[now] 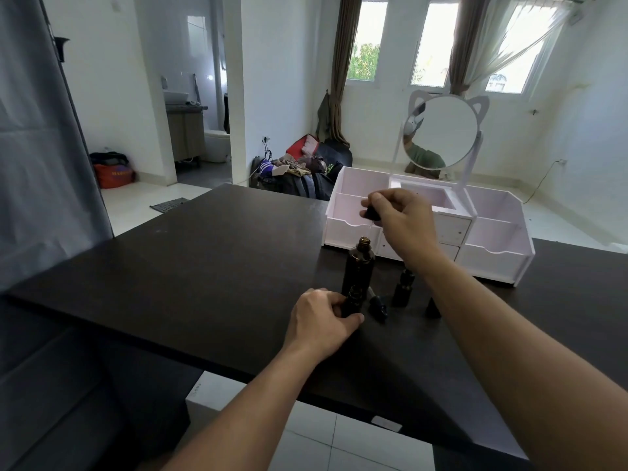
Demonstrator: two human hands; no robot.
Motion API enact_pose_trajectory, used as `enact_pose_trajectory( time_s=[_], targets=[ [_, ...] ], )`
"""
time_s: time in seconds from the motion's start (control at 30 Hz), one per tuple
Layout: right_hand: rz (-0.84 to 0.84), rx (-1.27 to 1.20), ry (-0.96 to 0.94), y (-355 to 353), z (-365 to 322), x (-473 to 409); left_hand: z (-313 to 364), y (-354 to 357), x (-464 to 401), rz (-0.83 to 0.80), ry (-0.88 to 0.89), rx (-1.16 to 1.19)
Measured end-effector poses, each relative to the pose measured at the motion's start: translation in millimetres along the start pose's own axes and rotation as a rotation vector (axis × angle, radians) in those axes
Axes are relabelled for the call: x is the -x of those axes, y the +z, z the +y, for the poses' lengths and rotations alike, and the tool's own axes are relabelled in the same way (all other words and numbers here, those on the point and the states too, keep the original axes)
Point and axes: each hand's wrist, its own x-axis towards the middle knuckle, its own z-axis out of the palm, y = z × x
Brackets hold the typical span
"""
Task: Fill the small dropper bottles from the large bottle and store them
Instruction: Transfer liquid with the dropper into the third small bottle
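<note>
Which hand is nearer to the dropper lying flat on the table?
Left. The left hand grips a small bottle right beside the dropper; the right hand is raised above the large bottle.

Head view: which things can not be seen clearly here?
- Small bottle: left hand covers its lower part.
- Liquid levels: dark glass of the large bottle hides them.
- Dropper: right hand hides most of it; its tip is too faint.
- Cap: partly behind the right forearm.

Dark amber large bottle (pixel 358 263) — black table (pixel 204 266) — pale pink-white organiser (pixel 492 229)
</note>
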Motion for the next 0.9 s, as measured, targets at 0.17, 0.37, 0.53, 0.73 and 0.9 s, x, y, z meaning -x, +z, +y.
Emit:
enact_pose_trajectory(
  time_s=[0.17,0.37,0.53,0.73,0.9],
  targets=[
    [-0.030,-0.022,0.042,5,7,10,0,1,-1,-0.005,-0.019,-0.006],
    [-0.007,-0.049,0.032,6,9,15,0,1,-1,-0.010,-0.007,-0.011],
    [-0.028,-0.041,0.043,7,10,17,-2,1,-1,-0.020,-0.013,-0.006],
    [-0.029,-0.055,0.048,7,11,19,-3,1,-1,-0.017,-0.004,-0.012],
    [-0.041,-0.052,0.055,7,11,20,-5,3,-2,-0.026,0.001,-0.019]
  ],
)
